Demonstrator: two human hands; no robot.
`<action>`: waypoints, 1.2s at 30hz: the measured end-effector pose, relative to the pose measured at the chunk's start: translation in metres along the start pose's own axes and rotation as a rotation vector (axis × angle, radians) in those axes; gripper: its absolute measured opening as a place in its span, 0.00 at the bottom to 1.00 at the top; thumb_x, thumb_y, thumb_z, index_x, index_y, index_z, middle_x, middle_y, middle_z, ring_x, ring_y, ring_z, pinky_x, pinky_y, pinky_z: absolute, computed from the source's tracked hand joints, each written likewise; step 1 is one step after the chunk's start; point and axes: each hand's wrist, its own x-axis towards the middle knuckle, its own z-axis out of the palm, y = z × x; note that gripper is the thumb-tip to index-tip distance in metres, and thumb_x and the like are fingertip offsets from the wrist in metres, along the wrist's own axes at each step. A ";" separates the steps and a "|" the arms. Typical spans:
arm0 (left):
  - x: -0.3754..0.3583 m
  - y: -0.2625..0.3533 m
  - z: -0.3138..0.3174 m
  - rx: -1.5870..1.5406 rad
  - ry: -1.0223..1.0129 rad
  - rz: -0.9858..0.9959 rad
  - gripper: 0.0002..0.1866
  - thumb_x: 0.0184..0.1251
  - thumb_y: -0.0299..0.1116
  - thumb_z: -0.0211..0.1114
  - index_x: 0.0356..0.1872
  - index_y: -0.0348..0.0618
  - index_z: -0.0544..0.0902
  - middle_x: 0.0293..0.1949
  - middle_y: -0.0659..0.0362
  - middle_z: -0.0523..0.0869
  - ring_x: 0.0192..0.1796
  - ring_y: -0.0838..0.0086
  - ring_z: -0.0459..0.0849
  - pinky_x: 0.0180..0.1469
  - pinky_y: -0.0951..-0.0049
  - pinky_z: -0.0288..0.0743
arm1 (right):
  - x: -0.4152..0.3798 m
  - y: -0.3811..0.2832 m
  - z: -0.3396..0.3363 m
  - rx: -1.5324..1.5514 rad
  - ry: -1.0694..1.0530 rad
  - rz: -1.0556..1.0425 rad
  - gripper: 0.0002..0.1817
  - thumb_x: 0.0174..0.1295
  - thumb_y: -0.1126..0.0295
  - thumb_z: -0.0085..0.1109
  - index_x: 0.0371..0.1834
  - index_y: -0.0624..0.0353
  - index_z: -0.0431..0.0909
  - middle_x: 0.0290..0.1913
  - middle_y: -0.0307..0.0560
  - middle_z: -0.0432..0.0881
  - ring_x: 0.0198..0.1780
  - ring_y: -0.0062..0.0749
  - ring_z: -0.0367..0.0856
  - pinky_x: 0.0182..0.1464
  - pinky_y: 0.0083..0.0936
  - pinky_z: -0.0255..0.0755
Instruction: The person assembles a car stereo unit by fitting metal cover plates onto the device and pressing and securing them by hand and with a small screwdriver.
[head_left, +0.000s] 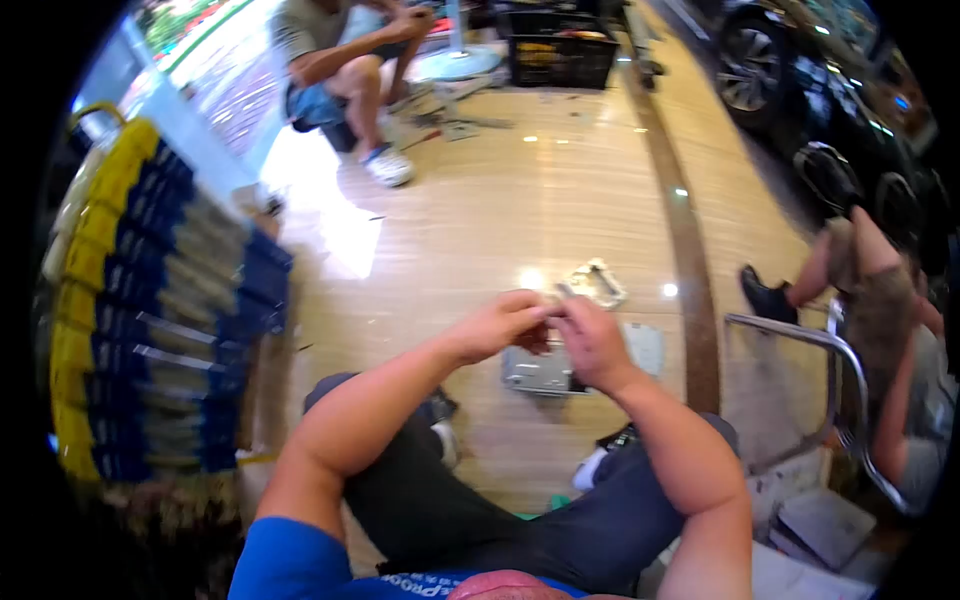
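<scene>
My left hand [503, 326] and my right hand [595, 342] meet in front of me above the floor. The fingers of both are closed in a pinch, fingertips together. Whatever small thing lies between them is hidden or too small to name. Below the hands, a grey metal box-like part [538, 373] rests on the floor, partly covered from view by my right hand. A pale cream frame-shaped part [597, 284] lies just beyond my fingers. To the right of the box is a flat light-grey panel [645, 350].
Blue and yellow stacked bins [130, 290] stand at the left. A seated person [345, 75] is at the back, near scattered tools and a black crate [560, 60]. On the right are a metal rail [850, 370], another person [880, 300] and a dark car [790, 80].
</scene>
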 end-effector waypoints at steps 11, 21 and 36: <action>0.005 -0.001 -0.001 0.063 0.099 0.037 0.17 0.82 0.45 0.49 0.47 0.41 0.78 0.37 0.57 0.85 0.39 0.71 0.86 0.47 0.66 0.82 | 0.005 -0.010 0.008 0.043 0.042 0.174 0.06 0.67 0.70 0.57 0.41 0.62 0.77 0.37 0.56 0.82 0.39 0.51 0.82 0.40 0.39 0.76; 0.002 -0.011 -0.024 1.451 0.217 0.137 0.11 0.75 0.35 0.56 0.40 0.38 0.81 0.37 0.49 0.87 0.42 0.58 0.87 0.45 0.58 0.80 | 0.002 0.023 0.023 -0.023 0.002 0.308 0.07 0.67 0.69 0.59 0.39 0.63 0.76 0.36 0.58 0.82 0.40 0.54 0.82 0.42 0.41 0.75; -0.033 -0.123 0.022 1.612 -0.595 -0.584 0.26 0.58 0.24 0.65 0.61 0.43 0.81 0.80 0.41 0.48 0.66 0.49 0.78 0.57 0.54 0.79 | -0.044 0.101 0.118 -0.286 -0.545 0.470 0.09 0.66 0.67 0.58 0.40 0.61 0.80 0.42 0.58 0.84 0.47 0.55 0.82 0.51 0.44 0.75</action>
